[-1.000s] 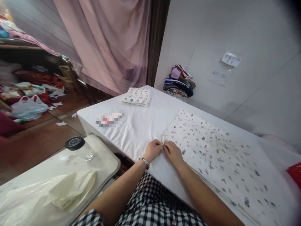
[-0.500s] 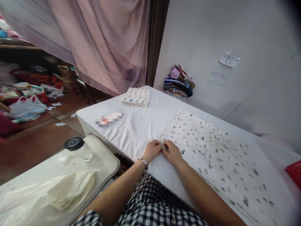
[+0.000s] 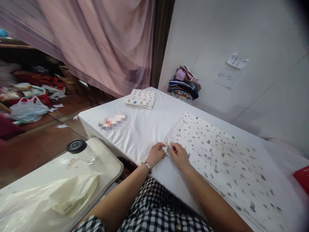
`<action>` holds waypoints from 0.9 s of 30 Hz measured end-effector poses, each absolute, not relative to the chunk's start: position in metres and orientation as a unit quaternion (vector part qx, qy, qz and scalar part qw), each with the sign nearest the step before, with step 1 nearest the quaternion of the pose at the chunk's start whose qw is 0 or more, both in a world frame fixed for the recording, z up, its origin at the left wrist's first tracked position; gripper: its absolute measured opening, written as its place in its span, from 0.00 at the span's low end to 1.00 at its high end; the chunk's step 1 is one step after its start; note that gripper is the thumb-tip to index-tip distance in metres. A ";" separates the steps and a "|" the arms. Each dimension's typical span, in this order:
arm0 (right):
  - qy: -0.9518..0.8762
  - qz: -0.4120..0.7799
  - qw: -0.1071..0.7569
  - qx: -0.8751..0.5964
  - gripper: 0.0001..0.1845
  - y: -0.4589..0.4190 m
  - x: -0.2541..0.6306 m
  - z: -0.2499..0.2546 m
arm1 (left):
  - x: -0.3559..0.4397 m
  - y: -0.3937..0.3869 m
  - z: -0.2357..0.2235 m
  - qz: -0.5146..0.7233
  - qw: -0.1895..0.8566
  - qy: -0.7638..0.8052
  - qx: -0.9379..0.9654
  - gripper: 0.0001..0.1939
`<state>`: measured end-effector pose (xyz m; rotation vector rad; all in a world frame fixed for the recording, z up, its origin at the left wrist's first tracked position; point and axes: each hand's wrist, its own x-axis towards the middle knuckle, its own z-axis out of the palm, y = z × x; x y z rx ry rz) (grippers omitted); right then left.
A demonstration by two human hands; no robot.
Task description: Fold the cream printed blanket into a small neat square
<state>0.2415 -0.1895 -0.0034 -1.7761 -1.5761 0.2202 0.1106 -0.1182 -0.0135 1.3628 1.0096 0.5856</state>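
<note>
A white cloth with a small grey and green print (image 3: 224, 161) lies spread on the white-covered table (image 3: 142, 129). At its near left corner, my right hand (image 3: 179, 156) pinches the bunched edge between thumb and fingers. My left hand (image 3: 156, 154) is closed on the same corner from the other side, wearing a bracelet at the wrist. The fingertips partly hide the gripped fabric. Farther back on the table rests a folded printed cloth (image 3: 141, 99). A blurred-out item (image 3: 112, 122) lies to its front left.
On a lower table at left are a clear jar with a black lid (image 3: 76, 146) and a pale yellow plastic bag (image 3: 60, 196). Folded clothes (image 3: 183, 84) are stacked by the wall. A pink curtain (image 3: 108, 42) hangs behind; a red object (image 3: 301, 177) is at far right.
My hands have moved slightly apart at the cloth's corner, and my right fingers have lifted and turned its edge, so more of the white fabric shows between them.
</note>
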 end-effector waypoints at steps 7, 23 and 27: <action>-0.688 0.041 0.282 -0.668 0.07 -0.186 0.234 -0.003 | 0.111 -0.119 -0.014 0.285 0.646 0.419 0.570 0.14; -0.719 0.017 0.229 -0.656 0.06 -0.185 0.233 -0.009 | 0.102 -0.118 0.000 0.249 0.644 0.423 0.587 0.19; -0.691 0.046 0.291 -0.660 0.08 -0.186 0.235 -0.007 | 0.102 -0.118 0.001 0.237 0.622 0.441 0.602 0.19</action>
